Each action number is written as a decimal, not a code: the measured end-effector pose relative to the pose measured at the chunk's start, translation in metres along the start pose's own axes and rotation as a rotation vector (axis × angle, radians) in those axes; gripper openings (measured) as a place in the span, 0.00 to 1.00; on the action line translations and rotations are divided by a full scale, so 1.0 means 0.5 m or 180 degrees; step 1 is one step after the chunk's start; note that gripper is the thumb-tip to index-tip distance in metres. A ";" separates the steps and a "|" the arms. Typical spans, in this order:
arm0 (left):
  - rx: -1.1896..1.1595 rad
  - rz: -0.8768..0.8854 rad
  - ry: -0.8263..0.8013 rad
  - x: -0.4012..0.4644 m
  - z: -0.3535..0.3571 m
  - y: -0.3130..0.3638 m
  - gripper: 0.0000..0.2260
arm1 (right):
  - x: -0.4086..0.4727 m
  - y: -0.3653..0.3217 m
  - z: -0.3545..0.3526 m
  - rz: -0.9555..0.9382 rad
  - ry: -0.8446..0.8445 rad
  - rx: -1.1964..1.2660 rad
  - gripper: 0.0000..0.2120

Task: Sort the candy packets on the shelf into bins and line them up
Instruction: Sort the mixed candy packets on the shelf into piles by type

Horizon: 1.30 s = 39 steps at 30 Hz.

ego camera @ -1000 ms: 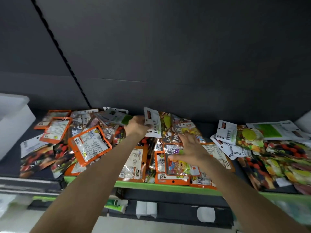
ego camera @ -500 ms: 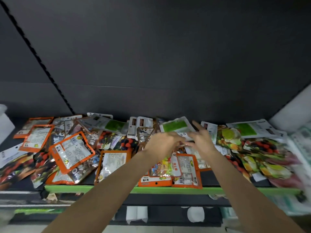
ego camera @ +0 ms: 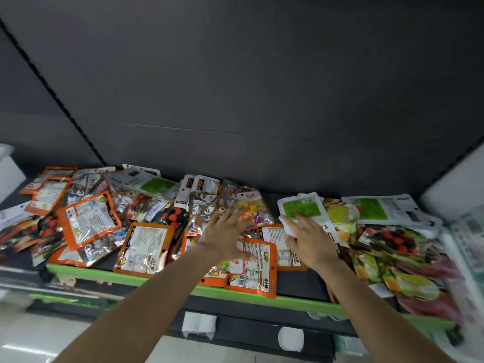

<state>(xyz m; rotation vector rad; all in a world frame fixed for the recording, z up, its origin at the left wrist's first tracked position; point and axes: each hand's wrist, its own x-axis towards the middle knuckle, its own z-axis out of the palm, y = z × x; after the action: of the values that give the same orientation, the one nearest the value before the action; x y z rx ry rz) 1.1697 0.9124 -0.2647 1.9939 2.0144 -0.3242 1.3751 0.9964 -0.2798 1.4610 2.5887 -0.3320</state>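
Observation:
Several candy packets lie in a loose heap along the dark shelf with a green front lip [ego camera: 167,282]. My left hand [ego camera: 225,235] is spread flat, fingers straight, over the orange-bordered and foil packets at the middle. My right hand [ego camera: 309,241] lies on a white packet with a green panel [ego camera: 301,206], fingers extended over its lower edge; whether the thumb hooks under it is hidden. Orange-bordered packets [ego camera: 87,218] lie face-down to the left, and fruit-printed packets [ego camera: 392,247] pile up on the right.
A white bin edge [ego camera: 7,171] shows at the far left and another white bin [ego camera: 455,184] at the far right. A dark back panel rises behind the shelf. A lower shelf with white label clips [ego camera: 199,324] sits beneath.
Both hands have moved apart and lowered onto the pile. The green-panel white packet has shifted right with my right hand. The left hand has opened flat over the middle packets.

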 end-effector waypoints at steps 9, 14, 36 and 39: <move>-0.0863 -0.0115 0.0407 -0.050 -0.001 -0.027 0.32 | 0.013 -0.001 -0.019 0.0430 -0.0092 -0.0008 0.27; -0.1288 -0.0509 0.1025 -0.079 -0.018 -0.131 0.25 | 0.054 -0.161 -0.045 -0.0388 0.0225 0.0457 0.28; -0.0378 -0.0487 0.1609 -0.180 0.009 -0.570 0.14 | 0.169 -0.632 -0.020 -0.0057 -0.0230 0.1847 0.27; -0.0933 -0.0228 0.1969 -0.203 0.035 -0.590 0.11 | 0.183 -0.658 -0.026 0.0063 0.0003 0.2120 0.26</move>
<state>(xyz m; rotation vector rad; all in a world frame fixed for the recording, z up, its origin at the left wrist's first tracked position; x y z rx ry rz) 0.8759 0.8063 -0.2571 1.9866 2.3028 0.6185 1.0457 0.9104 -0.2500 1.6427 2.5793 -1.2844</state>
